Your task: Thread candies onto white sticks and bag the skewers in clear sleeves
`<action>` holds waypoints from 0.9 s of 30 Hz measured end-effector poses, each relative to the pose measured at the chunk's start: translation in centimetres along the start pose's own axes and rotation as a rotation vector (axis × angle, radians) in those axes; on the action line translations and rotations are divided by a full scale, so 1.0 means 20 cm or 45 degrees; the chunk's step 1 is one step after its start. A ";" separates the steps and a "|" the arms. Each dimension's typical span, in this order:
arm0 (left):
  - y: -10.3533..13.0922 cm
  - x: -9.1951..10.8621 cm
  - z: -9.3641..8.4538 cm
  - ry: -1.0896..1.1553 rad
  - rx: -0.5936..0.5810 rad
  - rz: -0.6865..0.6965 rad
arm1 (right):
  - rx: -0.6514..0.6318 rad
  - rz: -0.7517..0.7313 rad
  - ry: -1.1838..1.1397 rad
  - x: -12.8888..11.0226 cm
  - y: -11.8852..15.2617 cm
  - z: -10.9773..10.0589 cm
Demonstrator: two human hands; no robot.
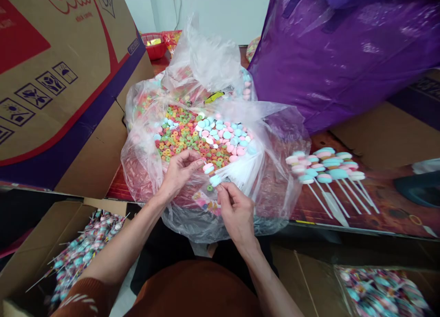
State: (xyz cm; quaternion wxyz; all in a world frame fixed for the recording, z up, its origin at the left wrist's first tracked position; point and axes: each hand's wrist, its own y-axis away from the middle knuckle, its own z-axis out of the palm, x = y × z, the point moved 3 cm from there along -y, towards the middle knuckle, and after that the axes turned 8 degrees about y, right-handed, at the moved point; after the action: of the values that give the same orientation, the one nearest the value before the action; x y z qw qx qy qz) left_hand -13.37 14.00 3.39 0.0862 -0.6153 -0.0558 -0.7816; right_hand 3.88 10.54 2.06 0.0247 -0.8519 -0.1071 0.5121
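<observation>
Candy pieces threaded together, pink, white and pale blue (215,180), lie between my two hands. My left hand (180,170) is closed in a pinch at their upper left end, beside a pink and white piece. My right hand (237,209) pinches at the lower right, by the pale blue piece; the stick there is hard to make out. Both hands are over a clear plastic bag (278,170) opened wide, holding small ring candies (178,133) in green, orange and red, pink and blue candies (227,134), and white sticks (240,172).
Finished candy sticks (332,170) lie on the red table (388,202) at right. A large carton (65,87) stands at left, a purple bag (343,55) at back right. Below the table edge are an open box of candy sticks (87,243) and a packed bag (381,291).
</observation>
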 end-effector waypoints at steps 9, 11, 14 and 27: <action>0.03 -0.02 -0.03 -0.225 0.031 0.145 | 0.038 -0.014 0.023 -0.01 -0.01 0.00; 0.03 -0.04 -0.05 -0.057 0.096 0.029 | 0.060 -0.018 -0.029 -0.01 -0.01 0.00; 0.03 -0.04 -0.07 0.031 0.214 -0.009 | 0.013 -0.045 -0.044 0.01 0.00 0.01; 0.04 -0.05 -0.06 -0.017 0.177 0.025 | -0.092 -0.013 0.023 0.03 0.00 0.04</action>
State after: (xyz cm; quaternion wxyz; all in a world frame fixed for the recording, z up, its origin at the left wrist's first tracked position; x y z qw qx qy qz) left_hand -14.14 12.96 2.07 0.1361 -0.6136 -0.1047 -0.7708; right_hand 3.56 10.56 1.17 -0.0025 -0.8563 -0.1295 0.4999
